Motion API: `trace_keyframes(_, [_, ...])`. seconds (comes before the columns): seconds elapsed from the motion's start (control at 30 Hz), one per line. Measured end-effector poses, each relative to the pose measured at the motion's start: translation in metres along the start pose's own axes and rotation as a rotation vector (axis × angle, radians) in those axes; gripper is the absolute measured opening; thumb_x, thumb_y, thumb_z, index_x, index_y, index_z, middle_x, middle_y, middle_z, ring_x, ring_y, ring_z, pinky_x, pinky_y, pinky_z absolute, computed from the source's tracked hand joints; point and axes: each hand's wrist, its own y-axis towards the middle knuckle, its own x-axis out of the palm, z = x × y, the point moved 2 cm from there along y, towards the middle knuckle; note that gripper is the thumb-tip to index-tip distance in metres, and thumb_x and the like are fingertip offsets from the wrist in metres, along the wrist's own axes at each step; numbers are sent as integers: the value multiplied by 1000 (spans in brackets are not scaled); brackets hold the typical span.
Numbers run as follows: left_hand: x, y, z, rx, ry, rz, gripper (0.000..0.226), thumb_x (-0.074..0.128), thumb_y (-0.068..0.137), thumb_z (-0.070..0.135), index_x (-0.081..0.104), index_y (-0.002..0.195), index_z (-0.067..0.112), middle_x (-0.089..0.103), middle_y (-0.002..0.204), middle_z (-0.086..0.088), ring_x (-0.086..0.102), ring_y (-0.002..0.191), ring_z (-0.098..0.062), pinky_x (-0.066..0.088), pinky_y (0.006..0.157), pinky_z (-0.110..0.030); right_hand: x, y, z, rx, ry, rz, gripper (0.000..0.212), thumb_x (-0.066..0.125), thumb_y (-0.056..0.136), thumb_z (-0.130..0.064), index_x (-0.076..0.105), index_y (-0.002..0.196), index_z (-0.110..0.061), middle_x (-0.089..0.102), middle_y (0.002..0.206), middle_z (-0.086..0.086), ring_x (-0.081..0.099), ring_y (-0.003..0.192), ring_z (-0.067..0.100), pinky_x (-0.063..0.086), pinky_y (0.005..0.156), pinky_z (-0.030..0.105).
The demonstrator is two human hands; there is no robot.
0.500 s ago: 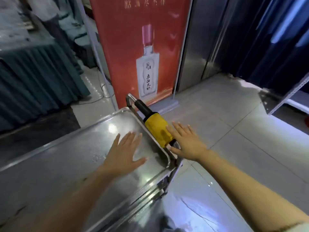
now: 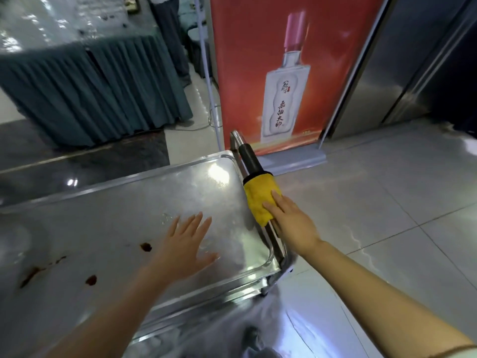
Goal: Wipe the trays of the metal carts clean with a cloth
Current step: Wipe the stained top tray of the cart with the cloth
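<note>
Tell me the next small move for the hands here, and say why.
Probably close the right hand around the yellow cloth and lift it off the cart handle. The cloth is draped over the handle with the fingers lying on it, the left hand rests flat on the tray, and dark stains remain.

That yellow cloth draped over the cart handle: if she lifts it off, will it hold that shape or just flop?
Probably flop. The yellow cloth follows the curve of the cart handle and hangs down on both sides, so it looks soft and limp. It seems light, since it sits there with only the right hand touching it. Its fuzzy-looking surface should grip rather than slip.
</note>
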Motion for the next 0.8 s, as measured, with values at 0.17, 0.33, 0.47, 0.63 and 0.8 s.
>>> trace_keyframes(0.17, [12, -2, -11, -46, -59, -100, 83, 29, 90, 69, -6, 153, 27, -1, 162, 0, 4, 149, -17, 0, 119, -39, -39, 7, -11, 77, 372, 277, 41, 47, 97, -13, 51, 135, -25, 63, 127, 7, 62, 102, 34, 51, 80, 41])
trace_keyframes(0.33, [6, 3, -32, -79, -172, -81, 88, 47, 91, 58, -6, 153, 25, 3, 162, -2, 13, 147, -18, 11, 118, -35, -77, 12, -51, -23, 560, 379, 31, 45, 97, -26, 52, 124, -40, 64, 117, -15, 62, 95, 12, 45, 78, 9])
trace_keyframes(0.47, [-16, 1, -48, -44, -363, 132, 100, 67, 82, 51, 2, 153, 23, 16, 160, -3, 26, 143, -20, 26, 113, -31, -94, 10, -90, -75, 777, 340, 32, 46, 93, -25, 58, 120, -36, 64, 110, -23, 60, 100, 0, 44, 83, 11])
trace_keyframes(0.63, [-61, -8, -72, -16, -845, 277, 97, 74, 62, 68, 34, 143, 32, 52, 120, 28, 52, 114, 6, 36, 82, 2, -106, 8, -146, -194, 1005, 227, 32, 47, 98, -16, 59, 116, -40, 63, 111, -28, 57, 108, -5, 41, 86, 7])
trace_keyframes(0.8, [-75, -37, -96, -59, -1053, 327, 49, 73, 59, 57, 53, 103, 48, 60, 92, 43, 53, 89, 24, 40, 68, 3, -101, 12, -187, -185, 1106, 139, 27, 46, 98, -21, 60, 108, -41, 64, 103, -26, 59, 100, -5, 43, 81, 8])
